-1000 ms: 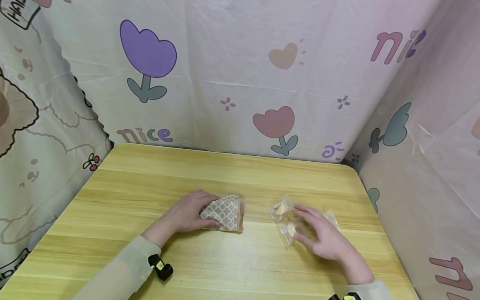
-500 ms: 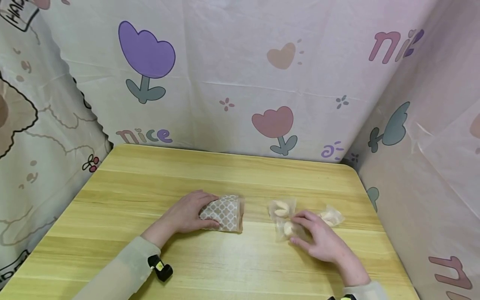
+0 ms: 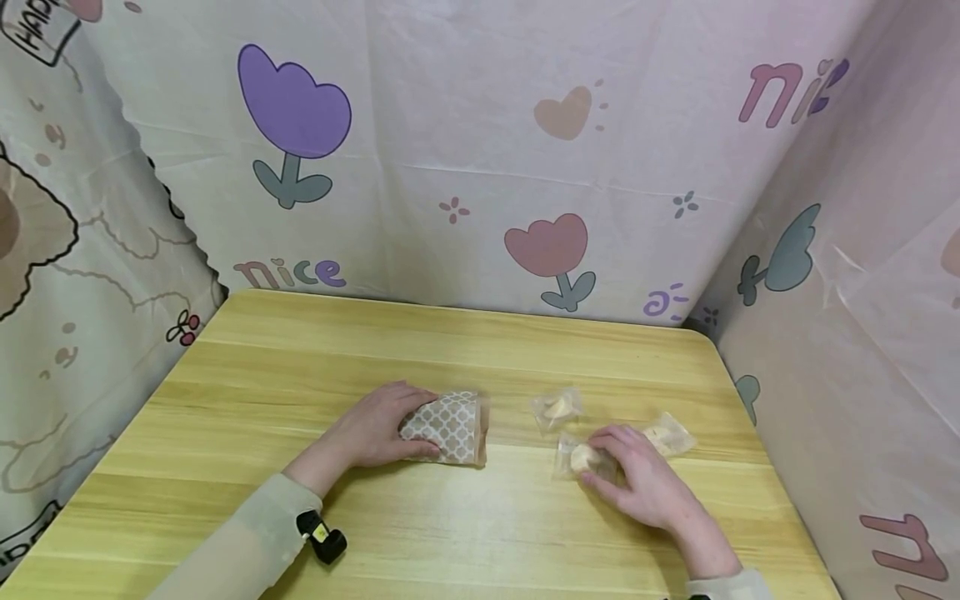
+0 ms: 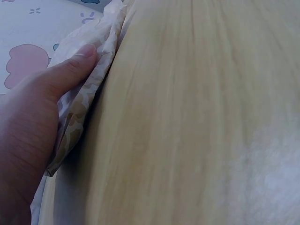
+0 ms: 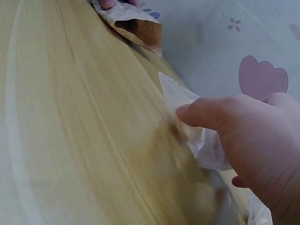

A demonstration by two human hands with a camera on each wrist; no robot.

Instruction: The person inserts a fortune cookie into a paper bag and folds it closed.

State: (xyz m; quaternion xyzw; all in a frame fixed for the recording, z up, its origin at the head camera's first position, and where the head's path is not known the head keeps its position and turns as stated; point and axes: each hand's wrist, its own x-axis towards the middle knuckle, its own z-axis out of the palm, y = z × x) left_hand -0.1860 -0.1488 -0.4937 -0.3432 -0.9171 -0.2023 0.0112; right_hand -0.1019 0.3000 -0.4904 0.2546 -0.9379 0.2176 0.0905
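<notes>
A brown paper bag (image 3: 448,427) with a white lattice print lies on the table, its mouth facing right. My left hand (image 3: 381,425) grips it from the left, thumb along the near edge and fingers at the far edge. In the right wrist view the bag's mouth (image 5: 140,30) gapes. My right hand (image 3: 641,471) pinches a clear-wrapped, cream-coloured snack (image 3: 583,459) between thumb and fingers. In the right wrist view its clear wrapper (image 5: 208,149) shows beneath the thumb. Part of this snack is hidden by the hand.
A second wrapped snack (image 3: 557,407) lies between the bag and the right hand, slightly farther back. Another wrapped snack (image 3: 667,435) is behind and right of that hand. The wooden table (image 3: 450,350) meets patterned cloth (image 3: 442,125) at the back and sides.
My right hand has lowered its fingers onto one wrapped snack, which now lies apart from the one behind it. The wrapped snacks have shifted a little. The left hand stays on the bag.
</notes>
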